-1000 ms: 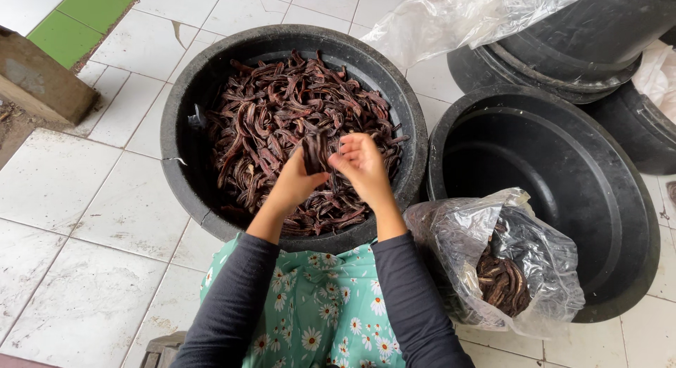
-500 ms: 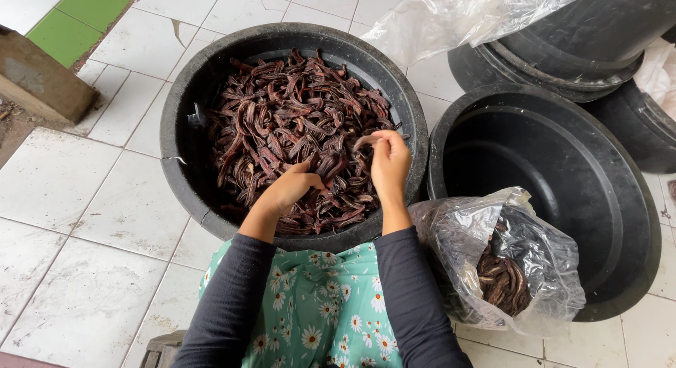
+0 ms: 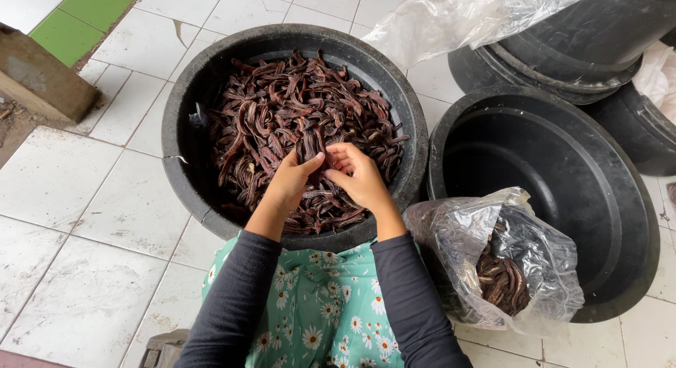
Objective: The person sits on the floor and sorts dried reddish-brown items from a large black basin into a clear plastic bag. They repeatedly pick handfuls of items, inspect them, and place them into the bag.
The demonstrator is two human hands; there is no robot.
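Looking down, head view: a person sits on the white tile floor (image 3: 84,199) with a big black tub (image 3: 179,164) in front of their knees.
Tub: round and black, full of dark brown dried pods (image 3: 282,121), long and curly.
Left hand (image 3: 289,181): over the near part of the tub, resting on the pile. Its fingers (image 3: 310,160) are bent close and pinch one dark pod (image 3: 307,148) that sticks up.
Right hand (image 3: 362,178): just beside the left hand, touching it at the thumbs. Its fingers (image 3: 345,151) curl in around the same bunch of pods; I cannot tell how tight.
Sleeves: dark grey and long, coming up from the near side of the tub.
Lap: green cloth with white daisies (image 3: 317,304), touching the near rim of the tub.
Empty tub (image 3: 634,220): black, right of the full tub, the rims almost touching.
Clear bag (image 3: 507,269): crinkly plastic with more brown pods inside, leaning on the empty tub, near the right elbow.
More black tubs (image 3: 584,51): stacked behind the empty tub, with clear plastic sheet (image 3: 451,19) lying over them.
Wood block (image 3: 39,79): well left of the full tub.
Green tiles (image 3: 84,16): far beyond the block.
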